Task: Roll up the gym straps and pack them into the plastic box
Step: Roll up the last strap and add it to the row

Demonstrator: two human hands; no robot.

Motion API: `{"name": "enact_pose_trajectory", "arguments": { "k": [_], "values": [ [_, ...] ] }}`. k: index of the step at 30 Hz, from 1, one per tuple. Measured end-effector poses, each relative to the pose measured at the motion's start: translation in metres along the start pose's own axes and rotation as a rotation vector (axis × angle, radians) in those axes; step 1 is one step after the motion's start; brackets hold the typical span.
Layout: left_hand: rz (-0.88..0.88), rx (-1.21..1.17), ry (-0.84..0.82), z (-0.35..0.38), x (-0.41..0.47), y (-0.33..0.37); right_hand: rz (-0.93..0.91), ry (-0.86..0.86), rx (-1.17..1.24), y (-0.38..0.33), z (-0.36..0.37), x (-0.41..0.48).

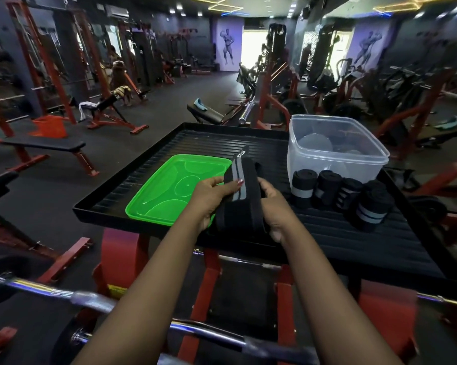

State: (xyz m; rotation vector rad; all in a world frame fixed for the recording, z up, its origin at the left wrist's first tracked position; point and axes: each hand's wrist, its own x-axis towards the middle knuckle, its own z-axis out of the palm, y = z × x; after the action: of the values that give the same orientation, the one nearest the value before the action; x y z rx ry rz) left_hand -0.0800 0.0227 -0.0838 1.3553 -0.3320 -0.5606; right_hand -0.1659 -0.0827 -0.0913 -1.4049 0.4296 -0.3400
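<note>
A black gym strap [242, 204] with grey stripes is held over the black ribbed platform [248, 143]. My left hand [209, 197] grips its left edge, thumb on the striped part. My right hand [276, 206] grips its right edge. The strap's far end sticks up behind my hands. Several rolled straps [338, 194] stand in a row on the platform to the right. Behind them stands the clear plastic box [335, 151], open at the top. Its green lid [174, 185] lies upside down on the platform, left of my hands.
A chrome barbell [95, 301] runs across below my forearms. Red machine frames [122, 256] hold up the platform. Benches and racks fill the dark gym floor beyond, with people far off at the left.
</note>
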Motion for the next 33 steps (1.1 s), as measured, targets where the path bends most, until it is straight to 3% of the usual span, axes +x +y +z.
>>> {"name": "enact_pose_trajectory", "arguments": {
  "k": [6,10,17,22,29,33],
  "values": [
    [0.039,-0.03,0.101,0.018,0.006,-0.014,0.013,0.208,-0.082,0.01,-0.011,0.006],
    [0.033,-0.014,0.126,0.022,0.003,-0.016,0.016,0.259,-0.166,0.015,-0.015,0.012],
    [-0.04,-0.048,-0.027,0.016,0.003,-0.017,-0.01,0.333,-0.341,0.017,-0.015,0.012],
    [0.049,-0.178,-0.097,0.015,0.0,-0.017,0.048,0.279,-0.478,0.006,-0.019,0.011],
    [0.128,-0.252,-0.09,0.016,-0.003,-0.018,0.038,0.246,-0.472,0.004,-0.017,0.012],
    [0.087,-0.325,-0.127,0.013,-0.004,-0.016,-0.043,0.251,-0.275,0.006,-0.015,0.015]
  ]
}}
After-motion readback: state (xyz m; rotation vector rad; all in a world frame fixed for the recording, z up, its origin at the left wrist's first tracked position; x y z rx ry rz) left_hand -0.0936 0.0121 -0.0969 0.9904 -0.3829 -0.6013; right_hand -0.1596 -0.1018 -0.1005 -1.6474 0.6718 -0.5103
